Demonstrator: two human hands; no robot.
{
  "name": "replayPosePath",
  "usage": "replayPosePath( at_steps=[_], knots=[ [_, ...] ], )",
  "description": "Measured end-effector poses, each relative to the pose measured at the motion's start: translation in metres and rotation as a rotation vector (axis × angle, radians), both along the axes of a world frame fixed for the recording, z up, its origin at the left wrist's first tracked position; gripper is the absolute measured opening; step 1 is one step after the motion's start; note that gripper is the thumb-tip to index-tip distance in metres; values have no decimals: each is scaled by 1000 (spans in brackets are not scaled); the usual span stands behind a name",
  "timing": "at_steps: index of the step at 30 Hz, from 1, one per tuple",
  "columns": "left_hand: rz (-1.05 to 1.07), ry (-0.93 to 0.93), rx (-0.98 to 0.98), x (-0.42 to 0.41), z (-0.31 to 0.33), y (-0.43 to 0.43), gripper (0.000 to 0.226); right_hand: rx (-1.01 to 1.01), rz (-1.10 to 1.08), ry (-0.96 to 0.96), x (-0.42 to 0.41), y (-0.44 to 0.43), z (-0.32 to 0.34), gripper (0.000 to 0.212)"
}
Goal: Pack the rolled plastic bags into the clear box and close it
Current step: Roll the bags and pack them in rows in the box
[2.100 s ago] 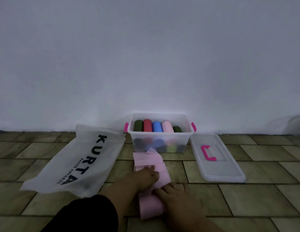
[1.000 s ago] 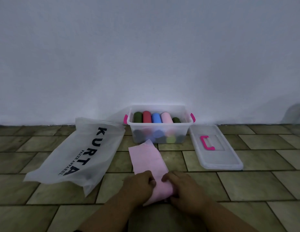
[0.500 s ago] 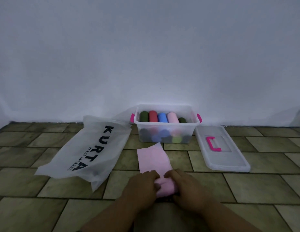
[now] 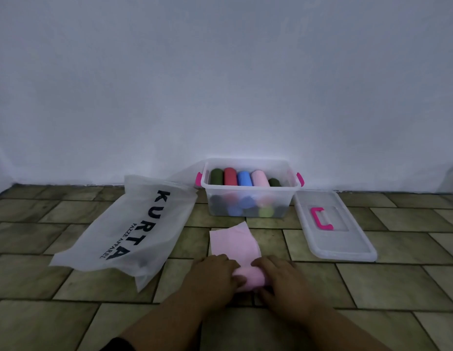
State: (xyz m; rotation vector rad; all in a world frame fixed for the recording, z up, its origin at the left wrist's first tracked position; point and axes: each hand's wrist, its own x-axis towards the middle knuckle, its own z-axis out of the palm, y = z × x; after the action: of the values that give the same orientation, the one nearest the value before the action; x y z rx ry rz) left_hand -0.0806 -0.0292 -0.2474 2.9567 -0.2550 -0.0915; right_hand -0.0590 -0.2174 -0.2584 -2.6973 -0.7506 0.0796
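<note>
A pink plastic bag point(image 4: 234, 243) lies on the tiled floor, its near end rolled up into a thick roll. My left hand point(image 4: 212, 273) and my right hand point(image 4: 279, 277) grip that roll from either side, fingers curled over it. Beyond the bag's flat far end stands the clear box point(image 4: 248, 191) with pink side clips, open, against the white wall. Several rolled bags lie inside it: green, red, blue, pink and dark green on top, more below. Its clear lid point(image 4: 344, 245) with a pink handle point(image 4: 320, 219) lies flat to the right of the box.
A large white bag point(image 4: 134, 224) printed "KURTA" lies flat on the floor to the left of the pink bag and the box. The white wall rises right behind the box. Bare floor tiles extend to the right and near me.
The roll at the pink bag's near end has grown thicker and the flat part shorter. Both hands have moved forward with it. The view has shifted slightly.
</note>
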Motion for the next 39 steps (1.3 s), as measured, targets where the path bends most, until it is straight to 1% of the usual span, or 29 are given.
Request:
replayPosePath(
  at_steps=[3, 5, 7, 9, 11, 14, 17, 20, 22, 23, 24, 25, 26, 27, 28, 29, 30, 31, 32, 34, 37, 39],
  knots=[
    [-8, -33, -4, -1, 0, 0, 50, -42, -10, 25, 5, 0, 4, 51],
    [-37, -66, -42, -4, -2, 1, 47, -80, -11, 51, 6, -1, 9, 52],
    [-30, -60, -78, -5, -3, 4, 38, -103, -4, 58, 5, -1, 13, 59],
    [25, 7, -99, -1, 0, 6, 39, -77, 13, 9, 1, -1, 15, 66],
    [46, 58, -62, 4, 3, 7, 43, -63, 40, -19, -3, -1, 16, 63],
    [5, -11, -20, 2, 3, 6, 48, -86, 9, 17, -2, 1, 16, 56],
    [-31, -45, -42, -3, 0, 5, 47, -137, -9, 11, 2, 1, 16, 59],
    [-3, 0, -53, 4, 6, 4, 42, -167, 62, -63, -2, 6, 14, 65],
    [26, 42, -53, 7, 9, 1, 45, -179, 83, -105, -5, 12, 14, 57],
    [75, 22, -94, 8, 9, 0, 47, -202, 54, -109, -5, 15, 13, 51],
    [175, -26, -180, 8, 8, -3, 49, -220, 16, -103, -5, 19, 17, 46],
    [314, -85, -312, 6, 9, -6, 52, -219, -28, -82, -4, 22, 23, 41],
    [472, -101, -477, 5, 9, -11, 56, -201, -68, -48, -3, 27, 31, 38],
    [623, -38, -681, 5, 9, -17, 61, -164, -108, 10, -2, 31, 40, 35],
    [751, 97, -893, 8, 8, -24, 63, -101, -156, 111, -1, 35, 47, 34],
    [832, 247, -1092, 9, 7, -32, 62, -14, -219, 225, 0, 37, 52, 35],
    [872, 357, -1254, 10, 3, -39, 58, 75, -280, 333, 1, 39, 54, 36],
    [882, 397, -1344, 10, 1, -44, 53, 154, -334, 415, 3, 39, 52, 35],
    [885, 389, -1372, 10, -1, -46, 50, 211, -358, 463, 2, 39, 51, 32],
    [919, 347, -1392, 13, -6, -48, 49, 285, -360, 539, -1, 36, 45, 30],
    [981, 331, -1514, 13, -10, -45, 47, 399, -342, 674, -10, 30, 35, 27],
    [940, 315, -1602, 9, -13, -43, 40, 525, -394, 733, -12, 26, 31, 25]
  ],
)
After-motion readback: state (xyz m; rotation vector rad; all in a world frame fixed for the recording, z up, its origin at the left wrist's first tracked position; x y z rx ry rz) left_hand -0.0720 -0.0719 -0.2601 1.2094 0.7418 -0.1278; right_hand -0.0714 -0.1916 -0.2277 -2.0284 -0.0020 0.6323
